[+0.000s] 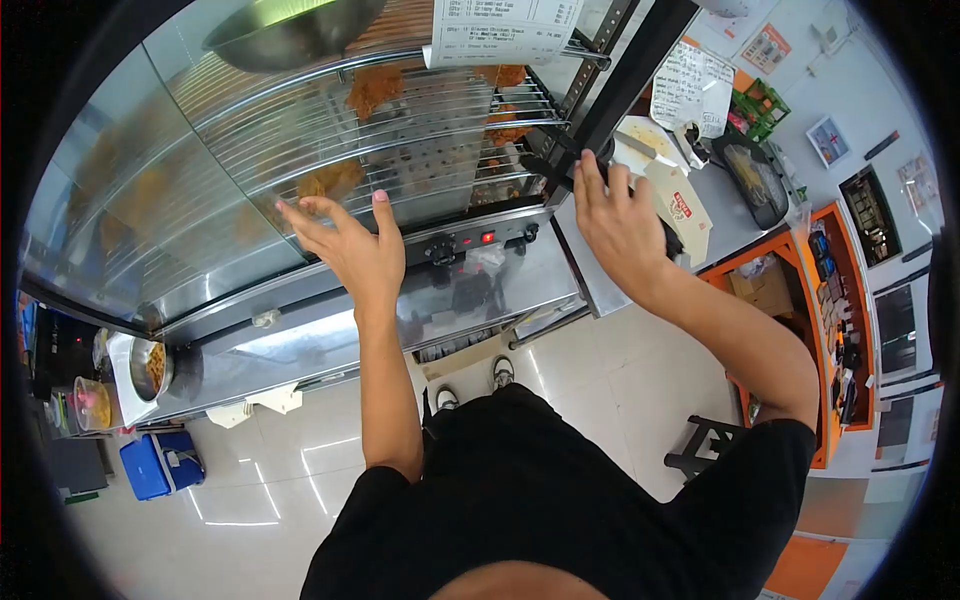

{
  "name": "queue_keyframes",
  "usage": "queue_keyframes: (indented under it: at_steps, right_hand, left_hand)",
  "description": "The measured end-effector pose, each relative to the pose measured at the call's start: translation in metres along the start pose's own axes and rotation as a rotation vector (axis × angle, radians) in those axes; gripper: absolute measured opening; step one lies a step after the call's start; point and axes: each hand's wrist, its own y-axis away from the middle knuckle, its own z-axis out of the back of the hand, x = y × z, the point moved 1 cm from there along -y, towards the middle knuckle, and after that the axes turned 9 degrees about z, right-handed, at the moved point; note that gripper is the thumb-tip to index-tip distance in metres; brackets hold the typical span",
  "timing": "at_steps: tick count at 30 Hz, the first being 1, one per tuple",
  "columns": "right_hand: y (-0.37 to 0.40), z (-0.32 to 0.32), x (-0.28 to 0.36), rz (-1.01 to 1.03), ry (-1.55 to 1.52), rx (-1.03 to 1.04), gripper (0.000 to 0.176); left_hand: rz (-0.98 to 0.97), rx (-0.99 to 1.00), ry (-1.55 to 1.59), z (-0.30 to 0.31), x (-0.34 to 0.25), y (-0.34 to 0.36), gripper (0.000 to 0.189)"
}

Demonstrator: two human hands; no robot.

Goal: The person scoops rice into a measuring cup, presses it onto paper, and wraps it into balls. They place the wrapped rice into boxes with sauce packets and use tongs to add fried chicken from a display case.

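My right hand [625, 230] is wrapped round a pair of black tongs [541, 168], whose tips point left into the glass-sided warming cabinet [470, 212]. The dark handle end shows below my palm, and my fingers hide the middle. My left hand [355, 245] is held up in front of the cabinet with its fingers apart and nothing in it. Beyond it, pieces of fried chicken [330, 180] lie on the wire racks [420, 135]. More browned pieces [508, 125] sit at the right end of the racks.
A printed order slip [505, 35] hangs at the top. To the right, a folded paper box [685, 215], a knife [648, 147] and a black tray [752, 180] lie on a counter. A metal bowl of food [150, 368] stands at left; a stool [700, 445] is on the floor.
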Motion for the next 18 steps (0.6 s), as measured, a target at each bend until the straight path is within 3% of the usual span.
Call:
queue_keyframes:
  at_steps: [8,14,18]
  right_hand:
    - [-0.04,-0.046,0.016,-0.022,0.016,-0.002,0.049]
    - [-0.04,-0.043,0.012,-0.026,-0.001,-0.035,0.047]
    - [-0.05,-0.066,0.024,-0.05,0.003,-0.158,0.046]
  left_hand:
    - [-0.001,0.063,0.075,0.003,0.005,-0.001,0.09]
    - [0.009,0.081,0.11,0.005,0.001,-0.001,0.088]
    - [0.025,0.091,0.071,0.001,0.001,-0.003,0.091]
